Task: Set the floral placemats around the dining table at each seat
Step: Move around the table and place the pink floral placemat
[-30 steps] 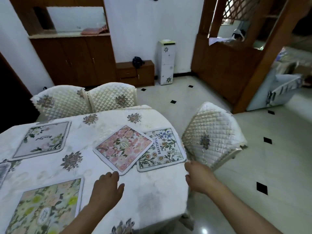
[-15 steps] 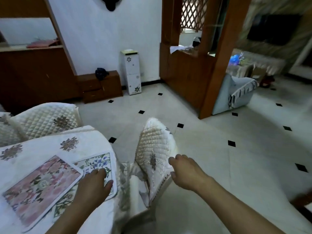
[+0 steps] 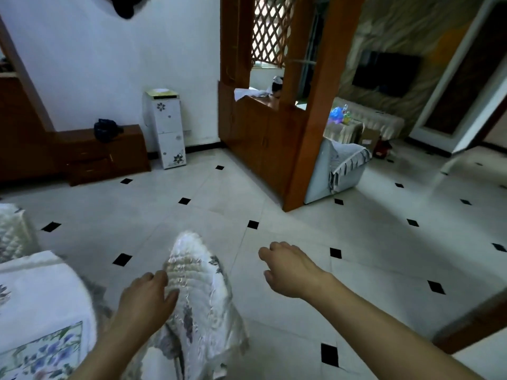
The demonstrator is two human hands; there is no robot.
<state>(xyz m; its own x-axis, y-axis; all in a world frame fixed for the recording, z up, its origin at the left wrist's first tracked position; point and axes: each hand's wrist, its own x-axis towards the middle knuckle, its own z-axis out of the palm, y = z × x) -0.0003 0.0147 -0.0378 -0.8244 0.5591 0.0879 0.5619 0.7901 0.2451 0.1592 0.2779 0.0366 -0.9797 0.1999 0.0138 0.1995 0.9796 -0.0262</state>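
Only a corner of the dining table (image 3: 41,292), under a white cloth, shows at the lower left. One floral placemat (image 3: 44,352) with blue flowers and green leaves lies on it at the frame's bottom edge. My left hand (image 3: 145,303) hovers off the table, fingers loosely spread and empty, right against the quilted white cover of a chair (image 3: 197,292). My right hand (image 3: 290,270) hangs over the tiled floor to the right of that chair, fingers curled loosely, holding nothing.
A second quilted chair (image 3: 13,234) peeks in at the left edge. White floor tiles with black diamonds stretch ahead. A wooden partition (image 3: 274,138), a low wooden cabinet (image 3: 107,157) and a small white drawer unit (image 3: 167,130) stand along the far side.
The view has swung right, away from the table; the pink placemat has left the frame. My left hand has come off the blue-flowered placemat to the chair cover. My right hand moved right.
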